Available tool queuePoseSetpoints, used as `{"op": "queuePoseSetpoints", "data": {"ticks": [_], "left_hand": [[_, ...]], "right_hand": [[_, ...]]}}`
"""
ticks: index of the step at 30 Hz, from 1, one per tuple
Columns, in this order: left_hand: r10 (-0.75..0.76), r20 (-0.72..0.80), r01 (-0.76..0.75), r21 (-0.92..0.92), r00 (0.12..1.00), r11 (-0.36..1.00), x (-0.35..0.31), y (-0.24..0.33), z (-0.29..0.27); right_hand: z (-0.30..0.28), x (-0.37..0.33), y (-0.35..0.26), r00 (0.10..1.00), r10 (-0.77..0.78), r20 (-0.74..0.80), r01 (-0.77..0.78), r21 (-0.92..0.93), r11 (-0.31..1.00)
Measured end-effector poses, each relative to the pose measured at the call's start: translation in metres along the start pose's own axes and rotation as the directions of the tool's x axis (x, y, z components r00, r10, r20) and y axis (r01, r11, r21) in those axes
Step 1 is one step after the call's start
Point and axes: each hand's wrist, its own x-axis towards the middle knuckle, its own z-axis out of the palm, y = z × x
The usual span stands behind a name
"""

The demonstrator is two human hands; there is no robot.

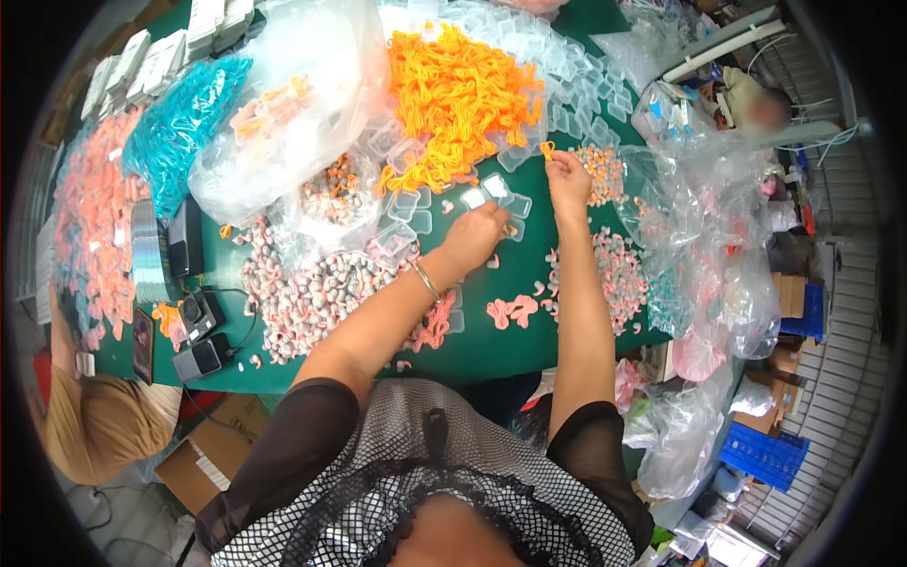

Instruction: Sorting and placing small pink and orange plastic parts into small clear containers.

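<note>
My right hand is closed in a pinch on a small looped bundle of orange cord, held up beside the big heap of orange cord bundles. My left hand reaches over the table with its fingers bent together beside a few small clear plastic boxes. A bit of orange shows at those fingertips, too small to name. Below the hands lie pink cord bundles. Small curved pink-and-grey pieces form a heap left of my left forearm, and more such pieces lie right of my right forearm.
Many clear boxes cover the far side of the green table. A large clear bag and a teal bag stand left. Small dark devices with a cable sit near the left edge. Another person's arm is at the left.
</note>
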Motion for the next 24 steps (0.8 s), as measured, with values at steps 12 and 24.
{"op": "queuePoseSetpoints", "data": {"ticks": [12, 24], "left_hand": [[-0.050, -0.004, 0.050, -0.077, 0.999, 0.996, 0.002, 0.009, -0.011], [0.001, -0.007, -0.001, 0.012, 1.000, 1.000, 0.000, 0.001, -0.005]], "right_hand": [[-0.028, -0.102, -0.004, 0.856, -0.358, 0.372, 0.494, -0.389, 0.778], [-0.021, -0.106, -0.007, 0.772, -0.495, 0.400, 0.629, -0.363, 0.688]]}}
